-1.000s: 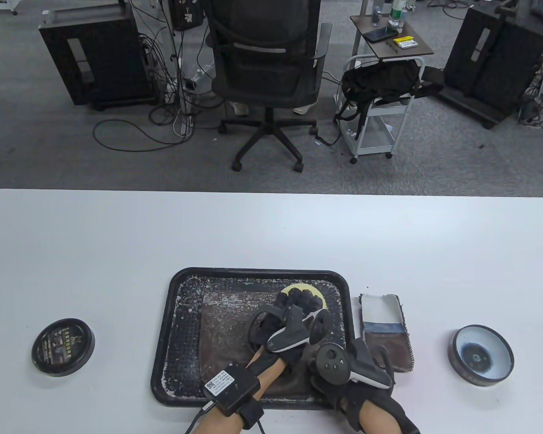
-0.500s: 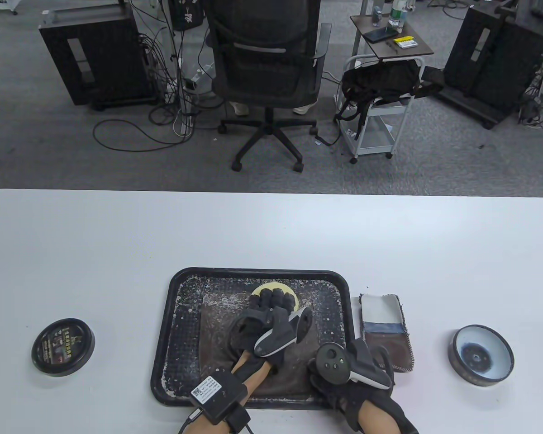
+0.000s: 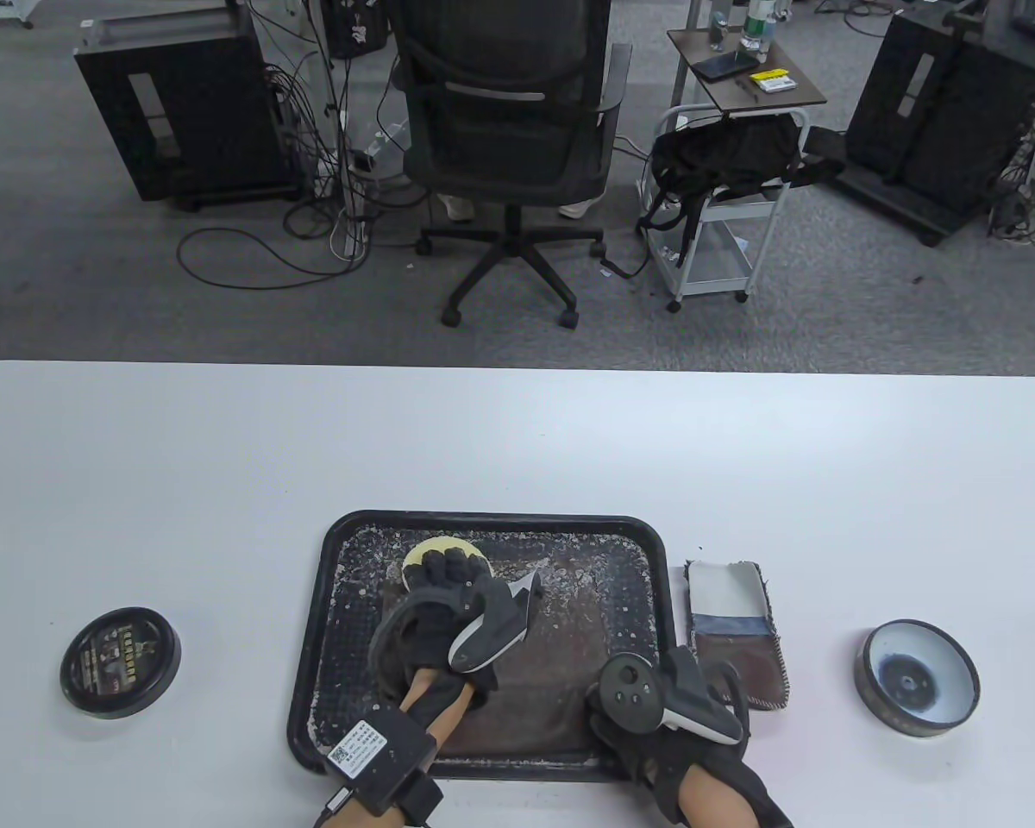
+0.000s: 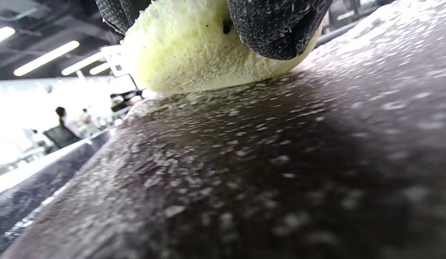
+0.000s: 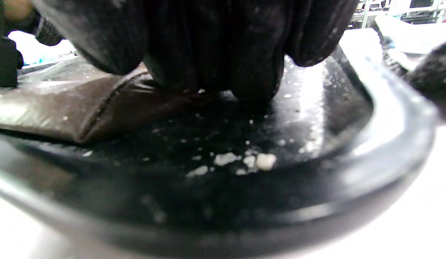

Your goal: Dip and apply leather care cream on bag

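1. The left hand (image 3: 448, 604) grasps a round pale-yellow foam applicator sponge (image 3: 444, 552), its fingers (image 4: 277, 28) curled over the top. The sponge's underside lies flat on the dark brown leather bag (image 3: 561, 638), towards the bag's 11 o'clock corner.
2. The bag lies flat in a black rectangular plastic tray (image 3: 345, 561), at 6 o'clock on the white table (image 3: 224, 474). Pale cream flecks cover both the leather and the tray floor.
3. The right hand (image 3: 655, 716) rests at the tray's 5 o'clock corner, fingers (image 5: 208, 46) pressing down on the bag's near edge. Whether they curl round anything is hidden, so that grip cannot be told.
4. The step in hand looks like spreading. To do it well, keep the sponge face level, use even pressure, and work overlapping passes so the flecks rub in rather than pile up.
5. Steady pressure from the right hand should stop the leather creeping.
6. The open round cream tin (image 3: 917, 677) sits at 3 o'clock from the tray, its black printed lid (image 3: 119, 661) at 9 o'clock; re-dip only when the sponge drags dry.
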{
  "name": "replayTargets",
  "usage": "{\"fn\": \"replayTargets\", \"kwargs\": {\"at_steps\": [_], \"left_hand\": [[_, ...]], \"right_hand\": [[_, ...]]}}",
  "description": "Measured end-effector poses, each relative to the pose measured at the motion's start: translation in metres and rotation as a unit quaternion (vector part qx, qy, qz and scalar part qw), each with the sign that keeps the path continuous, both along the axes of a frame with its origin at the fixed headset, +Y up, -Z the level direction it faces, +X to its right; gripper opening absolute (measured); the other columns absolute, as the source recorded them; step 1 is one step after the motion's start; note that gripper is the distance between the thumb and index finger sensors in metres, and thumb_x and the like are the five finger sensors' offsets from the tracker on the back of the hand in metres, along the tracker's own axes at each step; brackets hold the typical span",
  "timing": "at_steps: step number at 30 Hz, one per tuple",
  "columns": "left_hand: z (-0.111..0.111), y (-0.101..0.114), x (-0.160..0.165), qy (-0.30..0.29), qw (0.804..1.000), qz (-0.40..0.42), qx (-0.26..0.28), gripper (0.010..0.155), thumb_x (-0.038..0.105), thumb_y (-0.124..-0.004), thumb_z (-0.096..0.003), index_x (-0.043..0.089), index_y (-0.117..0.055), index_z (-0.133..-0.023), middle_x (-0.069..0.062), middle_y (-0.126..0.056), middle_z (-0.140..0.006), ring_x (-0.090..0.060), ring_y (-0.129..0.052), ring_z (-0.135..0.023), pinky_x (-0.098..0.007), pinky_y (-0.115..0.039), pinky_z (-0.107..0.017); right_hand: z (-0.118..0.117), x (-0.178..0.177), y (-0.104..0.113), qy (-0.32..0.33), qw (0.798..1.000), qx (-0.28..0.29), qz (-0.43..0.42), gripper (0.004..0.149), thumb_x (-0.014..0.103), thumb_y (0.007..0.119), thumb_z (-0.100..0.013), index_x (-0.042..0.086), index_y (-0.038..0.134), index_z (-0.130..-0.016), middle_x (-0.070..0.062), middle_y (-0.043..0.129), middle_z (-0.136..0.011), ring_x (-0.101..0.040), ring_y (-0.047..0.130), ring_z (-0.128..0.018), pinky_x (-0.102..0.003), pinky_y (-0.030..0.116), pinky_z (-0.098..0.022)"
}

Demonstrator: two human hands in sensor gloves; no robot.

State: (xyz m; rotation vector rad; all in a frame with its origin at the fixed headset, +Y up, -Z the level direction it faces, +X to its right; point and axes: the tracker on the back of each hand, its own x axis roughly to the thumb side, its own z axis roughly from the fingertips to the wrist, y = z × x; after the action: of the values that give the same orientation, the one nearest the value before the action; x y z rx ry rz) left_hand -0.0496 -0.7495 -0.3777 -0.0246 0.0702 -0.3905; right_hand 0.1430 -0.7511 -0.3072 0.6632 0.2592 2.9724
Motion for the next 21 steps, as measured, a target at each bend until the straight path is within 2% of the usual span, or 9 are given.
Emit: {"fn": "replayTargets", "kwargs": {"at_steps": [7,12,15,21], "left_hand": [[-0.006,0.001,-0.015,0.061,0.998,-0.003,0.006,0.055,0.036,-0.079,-0.0415,0.036,-0.064,-0.094,0.004,-0.072,-0.1,-0.023,-0.081,-0.092,-0.041,-0.074,-0.068],[-0.007,0.002,-0.029,0.121,0.992,-0.038,-0.002,0.056,0.036,-0.079,-0.0409,0.032,-0.064,-0.095,-0.001,-0.074,-0.098,-0.026,-0.085,-0.089,-0.041,-0.077,-0.066],[-0.006,0.003,-0.03,0.124,0.992,-0.036,-0.001,0.056,0.036,-0.08,-0.0406,0.031,-0.065,-0.094,-0.002,-0.075,-0.098,-0.025,-0.086,-0.088,-0.041,-0.077,-0.065],[-0.003,0.001,-0.022,0.092,0.994,-0.057,0.005,0.055,0.037,-0.08,-0.0398,0.033,-0.067,-0.093,-0.001,-0.077,-0.097,-0.024,-0.087,-0.087,-0.039,-0.078,-0.065]], "right_hand": [[0.0,0.001,0.0,-0.003,1.0,-0.002,-0.005,0.048,0.038,0.081,-0.04,0.016,0.092,-0.081,-0.007,0.087,-0.088,-0.033,0.092,-0.075,-0.053,0.074,-0.06],[0.001,0.001,0.0,-0.004,1.0,-0.001,-0.005,0.048,0.038,0.081,-0.04,0.016,0.092,-0.081,-0.007,0.087,-0.088,-0.033,0.092,-0.075,-0.053,0.074,-0.06],[0.001,0.001,-0.001,-0.004,1.0,-0.001,-0.005,0.048,0.038,0.081,-0.04,0.015,0.092,-0.081,-0.007,0.087,-0.088,-0.033,0.092,-0.075,-0.053,0.074,-0.06],[0.002,0.0,0.0,-0.007,1.0,0.003,-0.002,0.047,0.037,0.081,-0.04,0.015,0.093,-0.081,-0.008,0.088,-0.088,-0.034,0.093,-0.074,-0.053,0.074,-0.06]]}}
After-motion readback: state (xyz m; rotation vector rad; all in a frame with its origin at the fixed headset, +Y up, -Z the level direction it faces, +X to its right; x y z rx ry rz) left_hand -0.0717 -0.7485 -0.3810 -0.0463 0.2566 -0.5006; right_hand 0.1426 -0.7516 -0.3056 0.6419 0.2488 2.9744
